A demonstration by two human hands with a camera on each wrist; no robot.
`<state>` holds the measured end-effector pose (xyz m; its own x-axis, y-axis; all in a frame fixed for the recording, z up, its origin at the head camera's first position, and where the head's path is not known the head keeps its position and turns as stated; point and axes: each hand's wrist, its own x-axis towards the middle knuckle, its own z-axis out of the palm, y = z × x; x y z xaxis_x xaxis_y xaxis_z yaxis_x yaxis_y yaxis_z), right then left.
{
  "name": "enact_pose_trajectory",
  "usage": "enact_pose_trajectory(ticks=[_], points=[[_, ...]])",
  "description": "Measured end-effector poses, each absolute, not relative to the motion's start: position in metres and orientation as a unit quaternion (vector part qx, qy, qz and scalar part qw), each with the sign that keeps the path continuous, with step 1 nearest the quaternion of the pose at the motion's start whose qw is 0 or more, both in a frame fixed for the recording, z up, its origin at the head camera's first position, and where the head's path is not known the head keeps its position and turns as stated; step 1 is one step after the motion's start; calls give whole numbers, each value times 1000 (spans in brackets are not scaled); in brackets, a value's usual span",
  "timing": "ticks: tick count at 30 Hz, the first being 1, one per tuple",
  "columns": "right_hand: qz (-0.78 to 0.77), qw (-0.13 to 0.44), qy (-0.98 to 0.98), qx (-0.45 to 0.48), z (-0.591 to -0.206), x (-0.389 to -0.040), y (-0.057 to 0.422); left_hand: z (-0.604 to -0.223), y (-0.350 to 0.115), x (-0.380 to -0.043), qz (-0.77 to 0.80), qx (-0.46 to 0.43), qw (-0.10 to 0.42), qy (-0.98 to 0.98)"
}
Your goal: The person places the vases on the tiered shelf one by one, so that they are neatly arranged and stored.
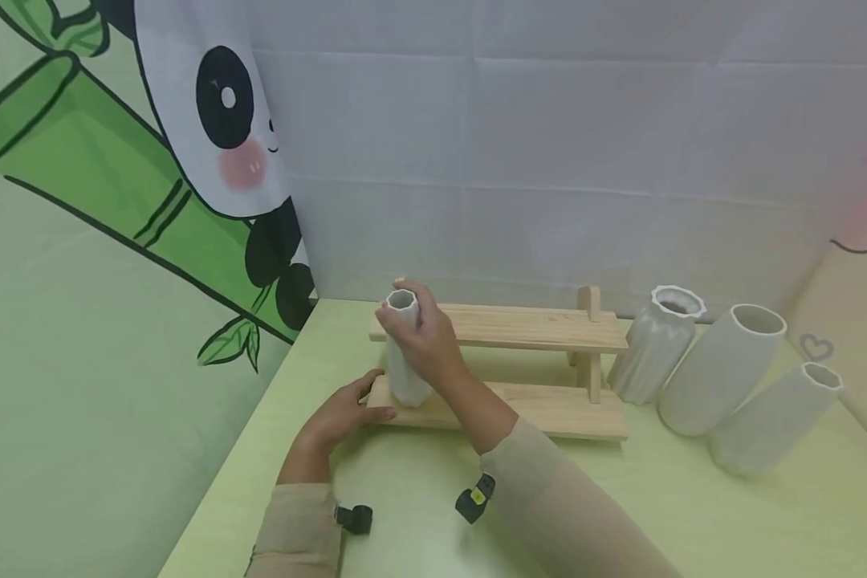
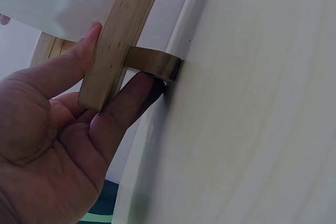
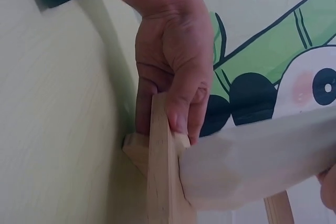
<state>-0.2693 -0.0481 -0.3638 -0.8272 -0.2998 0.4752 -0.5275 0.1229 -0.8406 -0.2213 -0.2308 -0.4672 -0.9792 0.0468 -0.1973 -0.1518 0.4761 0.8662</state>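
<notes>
A slim white vase stands upright at the left end of the lower board of a two-tier wooden shelf. My right hand grips this vase near its rim, thumb on the near side and fingers behind. Its base meets the board in the right wrist view, where the vase lies sideways across the picture. With my left hand I hold the left end of the lower board, thumb on top and fingers underneath. The left wrist view shows that hand pinching the board end beside the shelf's foot.
To the right of the shelf stand three more white vases: a ribbed one with a wavy rim, a wide smooth one and a shorter one. A pale curtain hangs behind the light table; a panda-print cloth covers the left side.
</notes>
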Motion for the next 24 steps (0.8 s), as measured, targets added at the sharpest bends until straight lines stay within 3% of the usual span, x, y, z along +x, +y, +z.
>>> enact_pose_trajectory(ticks=[6,24], points=[[564,59,-765,304,-362,-263,-24,-470,-234,-226,508,-28,101,855],[523,50,-789,318,-381,-234,91,-476,-240,-227,487,-22,103,867]])
